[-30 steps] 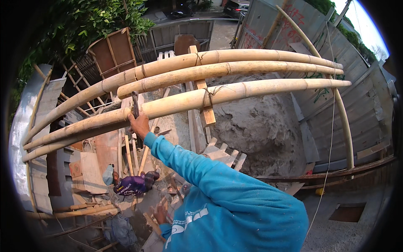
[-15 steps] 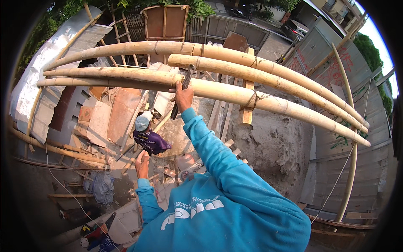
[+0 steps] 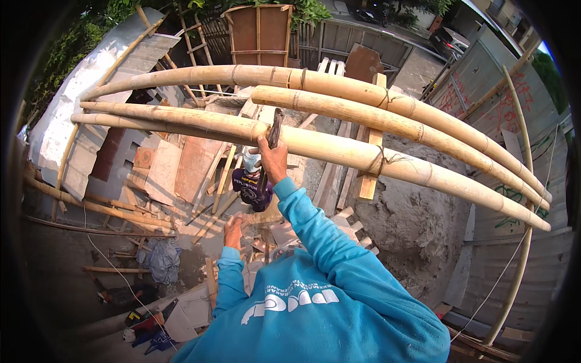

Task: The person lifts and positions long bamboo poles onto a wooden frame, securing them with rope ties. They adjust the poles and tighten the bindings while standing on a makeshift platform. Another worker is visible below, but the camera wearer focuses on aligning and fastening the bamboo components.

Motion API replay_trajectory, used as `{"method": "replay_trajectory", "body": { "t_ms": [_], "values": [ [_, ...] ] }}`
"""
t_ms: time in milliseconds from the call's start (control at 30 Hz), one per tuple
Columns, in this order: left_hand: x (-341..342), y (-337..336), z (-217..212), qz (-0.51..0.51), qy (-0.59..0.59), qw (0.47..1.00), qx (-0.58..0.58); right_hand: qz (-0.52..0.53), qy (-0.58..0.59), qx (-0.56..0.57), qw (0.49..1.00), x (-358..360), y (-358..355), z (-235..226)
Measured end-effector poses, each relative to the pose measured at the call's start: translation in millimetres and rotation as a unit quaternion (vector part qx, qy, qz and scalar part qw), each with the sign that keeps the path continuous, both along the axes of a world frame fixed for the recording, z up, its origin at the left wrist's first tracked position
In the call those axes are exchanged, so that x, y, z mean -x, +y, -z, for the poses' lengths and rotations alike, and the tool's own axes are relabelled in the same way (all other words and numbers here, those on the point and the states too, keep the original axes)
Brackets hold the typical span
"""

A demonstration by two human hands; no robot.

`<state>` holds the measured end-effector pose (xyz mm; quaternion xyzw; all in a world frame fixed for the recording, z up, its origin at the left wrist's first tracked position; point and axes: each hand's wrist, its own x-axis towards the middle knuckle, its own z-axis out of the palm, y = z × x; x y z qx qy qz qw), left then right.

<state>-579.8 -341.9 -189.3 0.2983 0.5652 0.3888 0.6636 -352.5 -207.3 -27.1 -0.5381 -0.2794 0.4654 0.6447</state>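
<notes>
My right hand (image 3: 274,160) is closed around a dark, long-handled hand tool (image 3: 275,127) that looks like a pair of pincers. The tool stands upright against the thick bamboo pole (image 3: 339,148), where a thinner bamboo pole (image 3: 175,115) meets its end. Lower and to the left, my left hand (image 3: 233,230) hangs in front of my body with curled fingers, pressed together at the tips. What they may hold is too small to see. Dark ties wrap the thick pole at a wooden crosspiece (image 3: 368,184).
Two more bamboo poles (image 3: 327,103) arch across behind. Below, a co-worker in a purple shirt (image 3: 254,190) stands among planks and rubble. A sand heap (image 3: 411,206) lies right of centre, beside a corrugated metal fence (image 3: 514,260). A metal roof (image 3: 78,121) slopes at far left.
The view has shifted, so the poles sit lower and further right. My left hand has dropped away and rightward, nearer my chest. The co-worker now appears partly behind my right hand's tool.
</notes>
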Motion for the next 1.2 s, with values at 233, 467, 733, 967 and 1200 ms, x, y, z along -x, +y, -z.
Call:
{"method": "replay_trajectory", "body": {
  "t_ms": [233,467,733,967,1200],
  "values": [
    [-56.3,135.5,-77.2,-0.139,-0.067,0.987,-0.049,-0.077,-0.017,0.019,0.997,-12.7,-6.8,-8.6],
    [-103.0,228.0,-49.4,-0.337,-0.379,0.86,0.063,-0.126,-0.014,-0.002,0.992,-21.0,-3.2,2.3],
    [-118.5,242.1,-63.9,-0.276,-0.451,0.847,-0.059,-0.188,0.012,0.013,0.982,-38.1,-2.9,-16.5],
    [-112.3,231.9,-69.3,-0.417,-0.193,0.887,-0.043,-0.189,0.029,0.009,0.982,-36.9,2.8,-18.8],
    [-105.3,199.1,-173.0,-0.346,-0.026,0.932,-0.105,-0.14,-0.032,-0.004,0.99,-33.8,7.3,-7.4]
  ]
}}
